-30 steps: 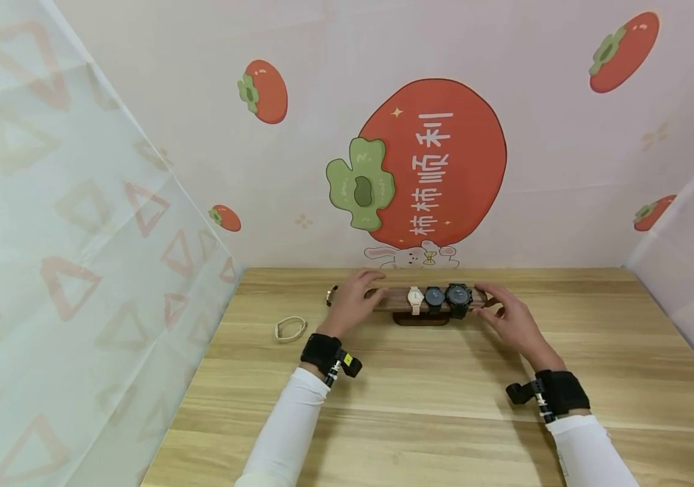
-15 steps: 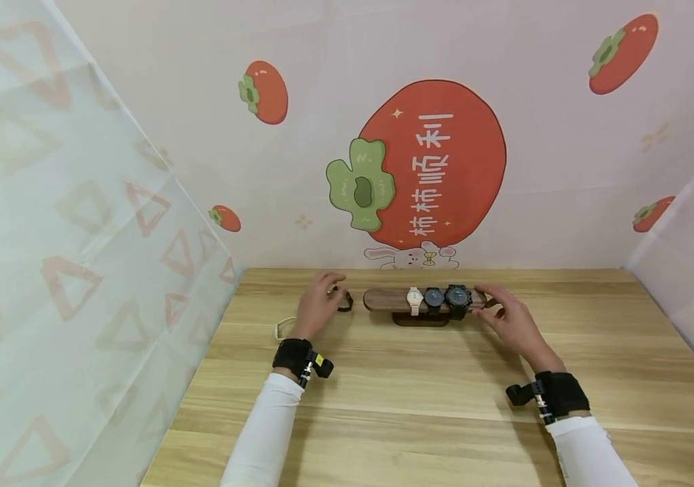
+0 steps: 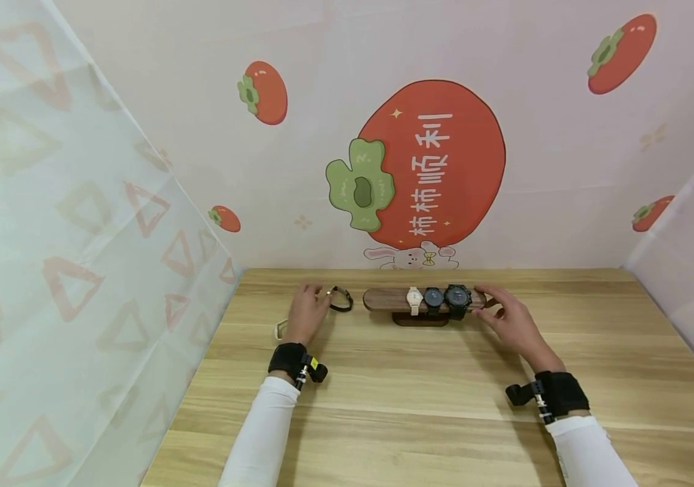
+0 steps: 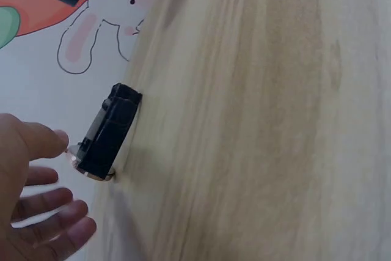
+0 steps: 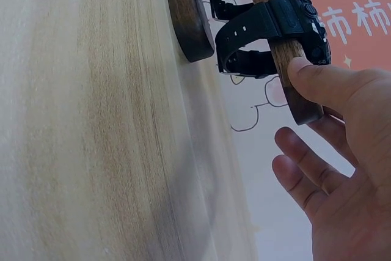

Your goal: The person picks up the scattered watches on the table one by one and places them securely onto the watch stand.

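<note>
My left hand (image 3: 307, 314) is at the near left of a black-strapped watch (image 3: 341, 299) lying on the table. In the left wrist view the thumb tip is at the gold-coloured edge of that watch (image 4: 109, 136); whether it touches cannot be told. The other fingers hang loosely below. My right hand (image 3: 510, 322) grips the right end of a dark wooden watch stand (image 3: 386, 299), thumb on the bar (image 5: 284, 59) and a finger behind it. On the stand's bar sit a cream watch (image 3: 414, 299), a smaller black watch (image 3: 433, 297) and a chunky black watch (image 3: 458, 297).
A cream-strapped watch or band (image 3: 280, 329) lies on the table left of my left hand, partly hidden by it. The wooden table (image 3: 420, 399) meets a printed wall sheet (image 3: 542, 223) behind the stand. Another sheet (image 3: 109, 270) rises at the left.
My left hand has left the stand's left end and moved left to the loose black-strapped watch, then slightly lower. My right hand has kept its hold on the stand.
</note>
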Demonstrator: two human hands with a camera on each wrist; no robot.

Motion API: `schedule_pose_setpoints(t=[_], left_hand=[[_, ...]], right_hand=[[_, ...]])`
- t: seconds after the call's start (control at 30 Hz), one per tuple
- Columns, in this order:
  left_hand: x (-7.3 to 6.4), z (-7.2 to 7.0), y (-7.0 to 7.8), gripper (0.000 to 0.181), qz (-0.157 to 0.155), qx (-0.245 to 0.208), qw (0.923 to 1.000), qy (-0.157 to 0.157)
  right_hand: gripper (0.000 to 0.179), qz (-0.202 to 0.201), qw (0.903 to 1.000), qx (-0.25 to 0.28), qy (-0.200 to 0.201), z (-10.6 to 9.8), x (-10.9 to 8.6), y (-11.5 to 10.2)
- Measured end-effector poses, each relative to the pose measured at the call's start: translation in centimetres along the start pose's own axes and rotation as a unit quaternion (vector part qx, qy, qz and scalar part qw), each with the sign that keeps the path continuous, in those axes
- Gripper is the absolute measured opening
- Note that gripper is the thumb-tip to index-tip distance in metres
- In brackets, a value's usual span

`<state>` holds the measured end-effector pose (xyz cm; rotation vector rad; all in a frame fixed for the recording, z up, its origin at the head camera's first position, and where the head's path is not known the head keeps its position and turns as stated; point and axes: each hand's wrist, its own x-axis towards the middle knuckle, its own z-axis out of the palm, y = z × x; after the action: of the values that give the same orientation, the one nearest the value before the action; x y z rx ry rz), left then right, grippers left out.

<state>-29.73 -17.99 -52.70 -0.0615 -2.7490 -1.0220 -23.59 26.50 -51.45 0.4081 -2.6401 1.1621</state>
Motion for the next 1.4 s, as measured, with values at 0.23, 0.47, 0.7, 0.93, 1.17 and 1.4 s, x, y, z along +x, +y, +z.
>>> schedule_pose_setpoints(t=[0.23,0.47,0.7,0.93,1.17,1.4], left_hand=[[0.0,0.7,0.3,0.033,-0.016,0.007,0.9998,0.002],[0.0,1.1,0.9,0.024,-0.021,0.034,0.9992,0.007],[0.0,1.2,1.2,0.015,-0.028,0.035,0.9989,0.009],[-0.2,1.2,1.0,0.012,-0.038,0.027,0.9989,0.006],[-0.5,1.6,0.7,0.009,-0.026,0.014,0.9995,0.011],[-1.2,2.0,0.7,0.009,0.001,0.009,0.9999,0.012]], right_hand=[[0.054,0.003,1.0,0.0,-0.005,-0.1,0.1,0.0],[0.055,0.003,1.0,-0.002,-0.007,-0.1,0.0,0.0],[0.056,0.008,0.9999,0.0,-0.01,-0.2,-0.1,-0.3],[0.056,0.007,0.9999,0.0,-0.012,-0.2,0.0,-0.2],[0.055,0.005,1.0,0.001,-0.008,0.0,0.0,0.0],[0.054,0.011,0.9999,-0.001,-0.012,-0.1,0.0,-0.2]])
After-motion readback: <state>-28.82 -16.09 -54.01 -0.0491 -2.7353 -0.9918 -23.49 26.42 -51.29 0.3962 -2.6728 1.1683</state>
